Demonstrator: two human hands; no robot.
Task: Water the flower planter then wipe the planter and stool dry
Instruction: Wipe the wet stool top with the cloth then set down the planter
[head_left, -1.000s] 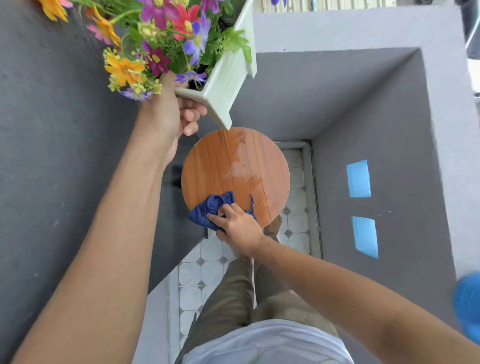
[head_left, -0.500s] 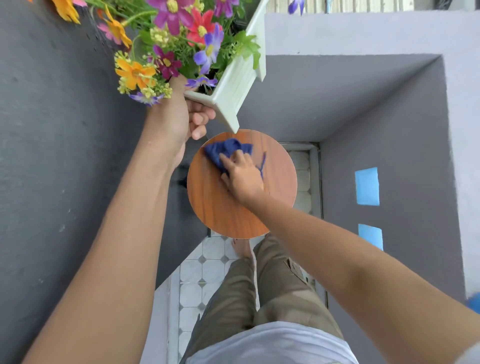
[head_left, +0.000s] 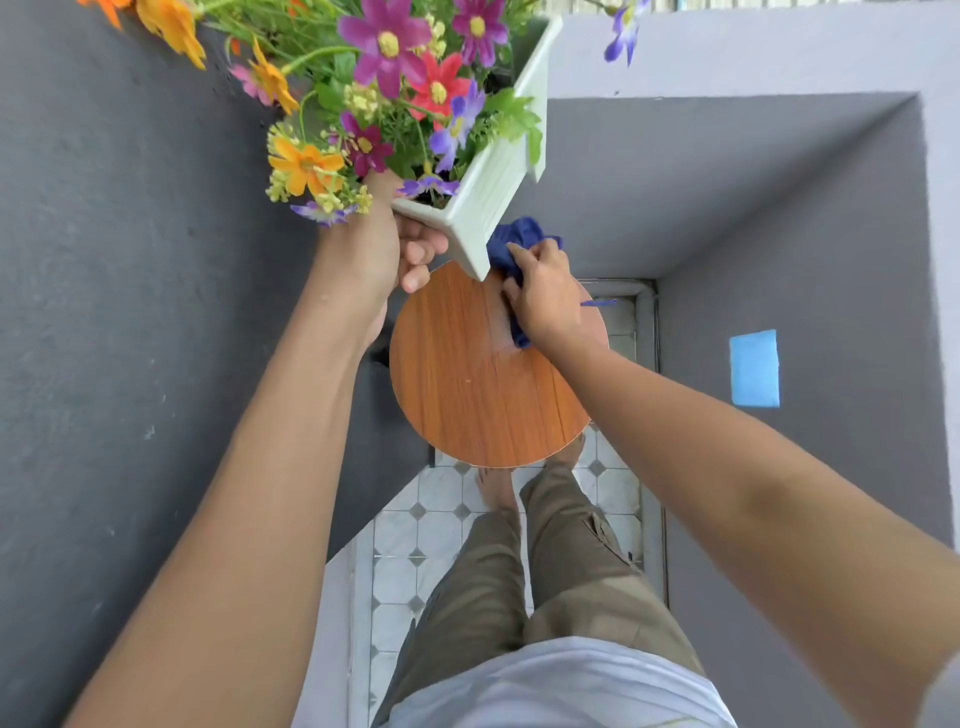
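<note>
- Since a moment ago the right hand (head_left: 545, 296) has swept the blue cloth (head_left: 511, 241) from the stool's near edge to its far edge, beside the planter's lower corner.
- Stool top (head_left: 483, 384): round and wooden; wet or dry is hard to judge.
- White planter (head_left: 493, 197): lifted clear and tilted, long axis running up-right, directly above the cloth; its base is hidden.
- Left hand (head_left: 395, 254) is clamped on the planter's lower end; the right is closed on the cloth.

Single head view, looking steeply down, close over stool (head_left: 493, 374).
</note>
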